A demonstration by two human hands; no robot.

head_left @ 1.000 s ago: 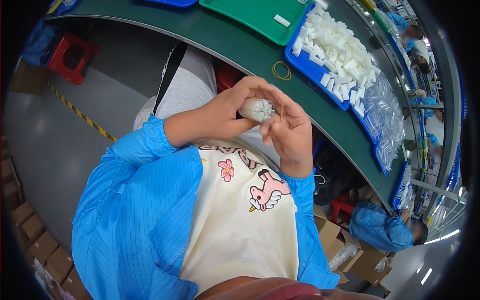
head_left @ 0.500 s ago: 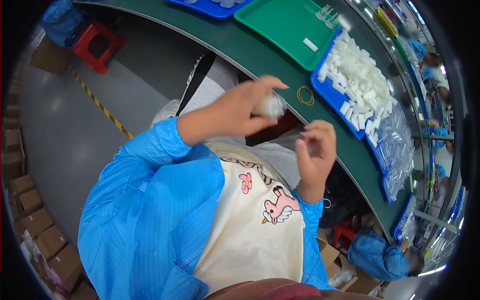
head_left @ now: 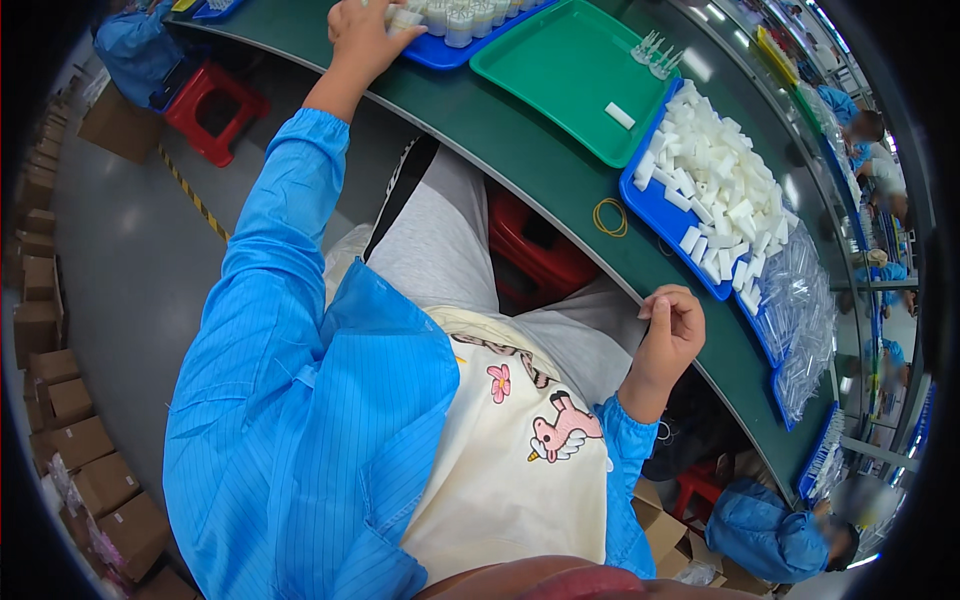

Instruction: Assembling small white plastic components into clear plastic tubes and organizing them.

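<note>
At the top edge, my left hand [head_left: 362, 42] reaches over a blue tray [head_left: 437, 55]. Its thumb and fingers close round a small bundle of white pieces [head_left: 404, 19], partly hidden by the hand and the frame's edge. Beside it in that tray stand several similar bundles [head_left: 460, 25], wrapped in clear material. My right hand [head_left: 674, 328] hangs by the table's near edge, fingers curled in toward the thumb; whether anything is inside cannot be seen. Yellow rubber bands [head_left: 610, 217] lie on the green table just beyond it.
A green tray [head_left: 545, 75] holds one white block [head_left: 619, 115] and several clear-white small parts [head_left: 655, 55]. Right of it, a blue tray [head_left: 655, 200] is heaped with white blocks [head_left: 725, 180], beside clear plastic pieces [head_left: 800, 310]. A red stool [head_left: 535, 255] shows under the table edge.
My left hand has carried the bundle from in front of me away to the far-left blue tray. My right hand has shifted slightly right and down, its fingers more curled.
</note>
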